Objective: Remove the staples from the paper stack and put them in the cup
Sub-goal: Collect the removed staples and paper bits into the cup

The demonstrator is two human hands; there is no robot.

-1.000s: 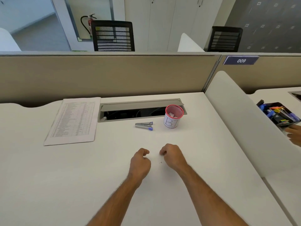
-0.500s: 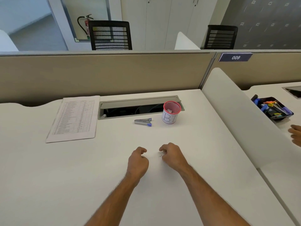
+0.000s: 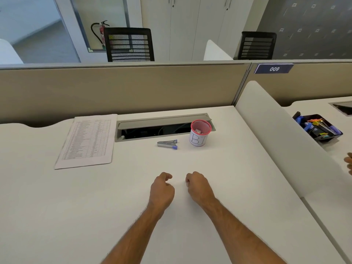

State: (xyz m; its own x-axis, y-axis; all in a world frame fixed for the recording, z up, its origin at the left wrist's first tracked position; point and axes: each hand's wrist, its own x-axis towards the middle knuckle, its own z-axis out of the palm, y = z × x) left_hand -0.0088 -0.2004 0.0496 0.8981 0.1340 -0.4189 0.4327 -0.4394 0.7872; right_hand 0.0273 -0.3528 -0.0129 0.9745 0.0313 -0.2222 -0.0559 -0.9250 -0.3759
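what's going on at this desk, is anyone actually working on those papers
Not at this moment. A person sits with both hands curled on the white desk: the left hand and right hand rest close together, and whether either holds anything is too small to tell. The paper stack lies untouched at the far left. The staple remover sits by itself beside the pink-rimmed cup, which stands upright near the cable slot.

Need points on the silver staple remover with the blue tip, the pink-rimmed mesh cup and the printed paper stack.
silver staple remover with the blue tip [image 3: 167, 144], head view, metal body
pink-rimmed mesh cup [image 3: 198, 139], head view, white label on its front
printed paper stack [image 3: 88, 141], head view, middle of top sheet
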